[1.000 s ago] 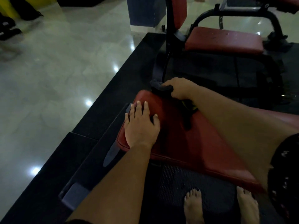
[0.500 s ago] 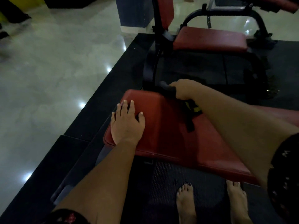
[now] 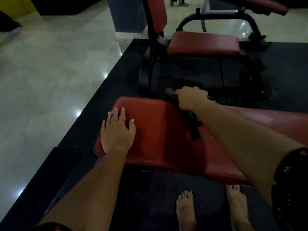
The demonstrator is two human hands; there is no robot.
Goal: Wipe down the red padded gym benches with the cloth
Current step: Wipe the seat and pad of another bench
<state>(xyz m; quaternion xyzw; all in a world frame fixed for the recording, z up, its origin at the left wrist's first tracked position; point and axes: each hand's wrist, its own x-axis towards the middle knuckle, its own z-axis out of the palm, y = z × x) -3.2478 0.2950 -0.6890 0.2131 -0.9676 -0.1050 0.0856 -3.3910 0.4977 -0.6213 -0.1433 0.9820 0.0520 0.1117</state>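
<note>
A red padded bench lies across the middle of the view. My left hand rests flat on its near left corner, fingers straight. At the bench's far edge my right hand grips a dark cloth, whose tail trails down the pad under my forearm. A second red seat pad with an upright red backrest stands behind on a black frame.
The benches stand on a black rubber mat whose raised edge meets a shiny tiled floor on the left. A blue pillar rises at the back. My bare feet stand under the near bench.
My right hand with the cloth has stayed at the far edge of the pad. My left hand has stayed at the near left corner. The view has swung a little to the left.
</note>
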